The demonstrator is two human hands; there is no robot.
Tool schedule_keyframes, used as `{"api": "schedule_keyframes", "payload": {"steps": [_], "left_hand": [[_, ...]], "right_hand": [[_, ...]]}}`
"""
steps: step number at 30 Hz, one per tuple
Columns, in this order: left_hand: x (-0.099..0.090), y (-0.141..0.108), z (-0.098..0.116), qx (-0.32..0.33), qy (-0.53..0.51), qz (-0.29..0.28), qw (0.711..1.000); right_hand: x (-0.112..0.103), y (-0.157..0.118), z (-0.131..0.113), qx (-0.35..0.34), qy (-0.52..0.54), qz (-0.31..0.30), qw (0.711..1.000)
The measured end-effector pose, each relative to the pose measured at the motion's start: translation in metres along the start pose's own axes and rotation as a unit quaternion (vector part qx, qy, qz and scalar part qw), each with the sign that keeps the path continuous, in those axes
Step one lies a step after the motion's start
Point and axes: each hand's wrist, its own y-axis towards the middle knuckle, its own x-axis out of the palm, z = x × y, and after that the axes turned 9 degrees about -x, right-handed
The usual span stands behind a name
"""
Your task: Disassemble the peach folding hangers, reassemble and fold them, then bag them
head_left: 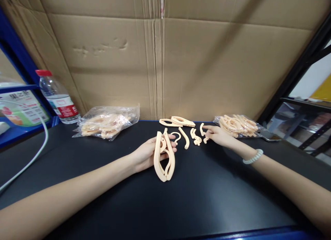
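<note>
My left hand [148, 154] holds a folded cream plastic hanger [157, 160] over the black table, its two long curved arms side by side with smaller curved parts between them. My right hand [216, 135] reaches to the small loose pieces, fingertips at a short curved piece [202, 129]; whether it grips the piece is too small to tell. Several small hooked pieces [197, 140] lie just left of those fingers. A longer curved arm piece [184, 138] and a thin hook [177, 136] lie between my hands. Behind them rest folded hangers [181, 121].
A clear bag of cream parts [106, 124] lies at the back left, another bag [236, 125] at the back right. A red-capped bottle [60, 100] stands far left, near a white cable [42, 147]. Cardboard [116, 61] rises behind the table [181, 205].
</note>
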Motion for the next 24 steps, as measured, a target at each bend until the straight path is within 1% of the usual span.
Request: {"api": "schedule_keyframes", "payload": {"steps": [6,8,10,11,12,13,14,15,16,17,19,20,22,24], "left_hand": [[0.003,-0.001,0.001,-0.002,0.000,0.006,1.000],[0.004,-0.001,0.001,-0.004,-0.001,0.009,1.000],[0.006,-0.001,0.002,-0.005,0.001,0.018,1.000],[0.007,-0.001,0.002,-0.005,0.003,0.024,1.000],[0.008,-0.001,0.002,-0.005,0.005,0.030,1.000],[0.009,-0.001,0.002,-0.005,0.007,0.036,0.999],[0.010,-0.001,0.001,-0.004,0.007,0.043,0.999],[0.011,-0.001,0.001,-0.005,0.006,0.049,0.999],[0.012,-0.001,0.001,-0.005,0.006,0.053,0.999],[0.013,-0.002,0.000,-0.003,0.007,0.055,0.998],[0.014,-0.003,-0.001,0.007,0.011,0.055,0.998],[0.014,-0.003,-0.001,0.013,0.014,0.053,0.998],[0.015,-0.005,-0.001,0.024,0.008,0.048,0.999],[0.015,-0.006,-0.001,0.025,-0.011,0.031,0.999]], "right_hand": [[0.008,-0.001,0.000,-0.035,-0.056,0.009,0.998],[0.008,-0.002,-0.002,-0.048,-0.072,0.021,0.996],[0.009,-0.005,-0.010,-0.058,-0.091,0.045,0.993],[0.009,-0.009,-0.017,-0.076,-0.098,0.068,0.990],[0.010,-0.013,-0.027,-0.111,-0.101,0.094,0.984],[0.012,-0.018,-0.040,-0.161,-0.104,0.118,0.974],[0.015,-0.025,-0.054,-0.239,-0.092,0.138,0.957],[0.018,-0.032,-0.069,-0.315,-0.080,0.125,0.938],[0.022,-0.039,-0.083,-0.386,-0.077,0.083,0.916],[0.026,-0.046,-0.096,-0.433,-0.090,0.033,0.896],[0.034,-0.056,-0.113,-0.476,-0.126,-0.019,0.870],[0.038,-0.059,-0.117,-0.487,-0.145,-0.031,0.861],[0.044,-0.062,-0.118,-0.497,-0.168,-0.023,0.851],[0.047,-0.061,-0.114,-0.491,-0.173,-0.005,0.854]]}}
